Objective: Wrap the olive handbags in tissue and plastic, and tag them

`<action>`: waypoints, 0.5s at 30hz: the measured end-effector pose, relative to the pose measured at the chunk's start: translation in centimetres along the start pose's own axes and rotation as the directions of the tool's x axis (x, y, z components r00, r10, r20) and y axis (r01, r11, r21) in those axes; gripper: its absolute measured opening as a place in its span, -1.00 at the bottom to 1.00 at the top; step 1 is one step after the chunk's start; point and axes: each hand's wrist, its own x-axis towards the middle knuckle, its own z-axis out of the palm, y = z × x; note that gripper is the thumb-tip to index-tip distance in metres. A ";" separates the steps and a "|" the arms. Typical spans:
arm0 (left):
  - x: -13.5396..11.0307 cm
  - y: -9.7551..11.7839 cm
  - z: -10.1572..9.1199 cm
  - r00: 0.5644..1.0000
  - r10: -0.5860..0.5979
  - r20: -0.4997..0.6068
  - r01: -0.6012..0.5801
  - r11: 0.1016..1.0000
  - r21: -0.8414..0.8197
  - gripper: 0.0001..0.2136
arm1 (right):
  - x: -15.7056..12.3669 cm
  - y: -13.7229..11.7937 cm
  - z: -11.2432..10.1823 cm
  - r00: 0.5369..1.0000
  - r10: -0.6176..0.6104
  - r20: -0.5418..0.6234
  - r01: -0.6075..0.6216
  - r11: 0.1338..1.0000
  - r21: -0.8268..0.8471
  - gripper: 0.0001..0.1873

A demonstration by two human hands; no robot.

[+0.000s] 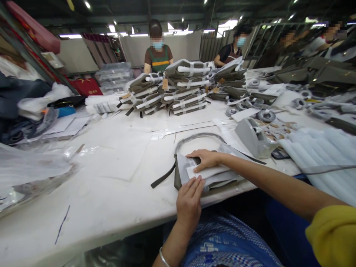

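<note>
A dark grey handbag (178, 181) lies on the table edge in front of me, partly covered with white wrapping sheet (218, 171). Its wrapped handle (198, 136) arches away at the back, and a dark strap (164, 177) sticks out to the left. My left hand (190, 198) rests on the bag's near side with fingers stretched out flat against the wrapping. Across the top of the bag reaches my right hand (207, 159), its thumb and fingers spread over the white sheet. Parts of the bag are hidden beneath my right hand and forearm.
Stacks of wrapped grey bags (186, 87) stand across the table. A grey moulded holder (250, 135), tape-like rolls (266, 115) and white foam padding (322, 159) are to the right. Clear plastic sheeting (33, 167) lies left. Masked co-workers (158, 57) are behind the stacks.
</note>
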 end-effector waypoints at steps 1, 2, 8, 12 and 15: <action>0.0 0.0 -0.3 0.999 0.003 0.036 -0.002 1.000 -0.018 -0.52 | -0.1 0.1 0.1 1.000 -0.004 -0.011 0.004 1.000 0.011 -0.04; 0.1 0.0 -0.7 0.997 0.005 0.071 -0.002 0.999 -0.041 -0.50 | -0.2 0.2 0.2 1.000 -0.011 -0.027 0.012 1.000 0.025 -0.06; 0.9 0.3 -1.5 0.998 -0.008 0.068 0.015 0.995 -0.094 -0.57 | -0.9 1.0 1.4 0.973 -0.113 -0.204 0.136 0.986 0.101 -0.20; 0.6 0.2 -0.1 0.994 0.043 -0.102 -0.045 0.999 -0.008 -0.70 | -0.7 1.0 2.5 0.929 -0.115 -0.351 0.159 0.982 0.098 -0.49; 0.1 0.0 0.3 0.995 0.059 -0.080 -0.056 0.998 0.040 -0.66 | -0.5 0.6 2.8 0.901 -0.112 -0.419 0.157 0.985 0.075 -0.60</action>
